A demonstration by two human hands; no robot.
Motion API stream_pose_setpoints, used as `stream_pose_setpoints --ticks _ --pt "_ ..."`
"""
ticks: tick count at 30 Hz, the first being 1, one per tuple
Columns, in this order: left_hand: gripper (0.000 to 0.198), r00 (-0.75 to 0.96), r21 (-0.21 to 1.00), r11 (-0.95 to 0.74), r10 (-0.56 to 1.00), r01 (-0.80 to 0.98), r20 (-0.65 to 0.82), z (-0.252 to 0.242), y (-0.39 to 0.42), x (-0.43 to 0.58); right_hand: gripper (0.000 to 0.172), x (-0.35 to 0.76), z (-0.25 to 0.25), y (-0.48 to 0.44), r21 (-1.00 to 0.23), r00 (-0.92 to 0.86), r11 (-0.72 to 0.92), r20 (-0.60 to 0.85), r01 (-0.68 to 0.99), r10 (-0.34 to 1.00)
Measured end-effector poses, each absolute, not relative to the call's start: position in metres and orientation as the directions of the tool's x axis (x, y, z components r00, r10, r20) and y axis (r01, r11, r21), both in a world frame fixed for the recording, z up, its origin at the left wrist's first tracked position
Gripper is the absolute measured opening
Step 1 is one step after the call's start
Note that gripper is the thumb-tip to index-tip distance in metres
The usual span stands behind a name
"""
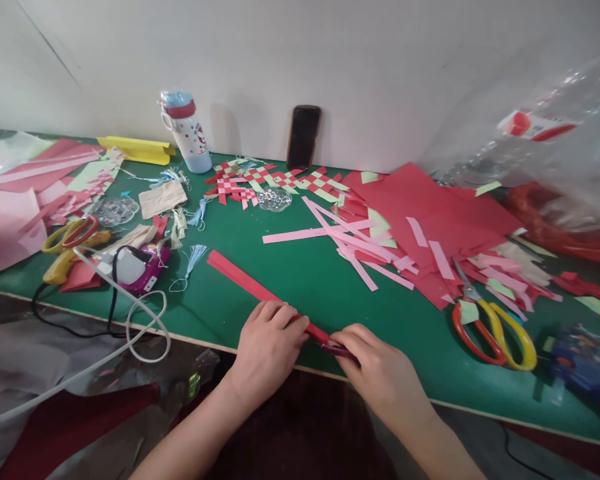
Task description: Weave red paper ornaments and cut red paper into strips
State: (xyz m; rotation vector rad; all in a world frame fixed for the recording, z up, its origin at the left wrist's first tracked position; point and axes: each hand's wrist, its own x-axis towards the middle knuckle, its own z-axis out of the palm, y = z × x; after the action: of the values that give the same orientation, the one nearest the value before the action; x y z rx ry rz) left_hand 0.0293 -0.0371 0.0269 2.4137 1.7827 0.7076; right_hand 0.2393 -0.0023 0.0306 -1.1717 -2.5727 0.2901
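Note:
A long red paper strip (243, 280) lies slantwise across the front of the green table. Its near right end runs under both hands. My left hand (273, 340) is closed over the strip, with the curled fingers pressing it to the tabletop close to the front edge. To the right, my right hand (377, 363) is closed around a dark, slim object (341, 350) that touches the strip's near end. Most of that object is hidden by the fingers, so its kind cannot be made out.
Pink paper strips (325, 232) and red sheets (430, 207) lie at right, beside scissors (490, 327). Woven paper pieces (280, 179), a phone (304, 137) and a bottle (186, 133) stand or lie at the back. At left are a purple device (147, 267), cords and tassels (193, 260).

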Motion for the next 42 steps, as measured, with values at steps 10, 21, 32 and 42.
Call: stream_pose_setpoints --ticks 10,21,32,42 --pt "0.012 0.152 0.293 -0.28 0.907 0.914 0.392 0.022 -0.032 0.037 0.02 0.251 0.035 0.005 -0.443 -0.486 0.517 0.193 0.732 0.853" --pt "0.014 0.16 0.282 -0.287 0.903 0.916 0.399 0.024 -0.032 0.037 0.028 0.274 0.04 -0.016 -0.352 -0.565 0.661 0.345 0.663 0.75" --pt "0.019 0.151 0.303 -0.279 0.91 0.911 0.386 0.023 -0.031 0.038 0.023 0.253 0.022 -0.025 -0.325 -0.534 0.644 0.37 0.692 0.76" --pt "0.017 0.145 0.304 -0.273 0.912 0.913 0.383 0.026 -0.031 0.039 0.039 0.25 0.029 -0.023 -0.265 -0.631 0.698 0.299 0.666 0.716"
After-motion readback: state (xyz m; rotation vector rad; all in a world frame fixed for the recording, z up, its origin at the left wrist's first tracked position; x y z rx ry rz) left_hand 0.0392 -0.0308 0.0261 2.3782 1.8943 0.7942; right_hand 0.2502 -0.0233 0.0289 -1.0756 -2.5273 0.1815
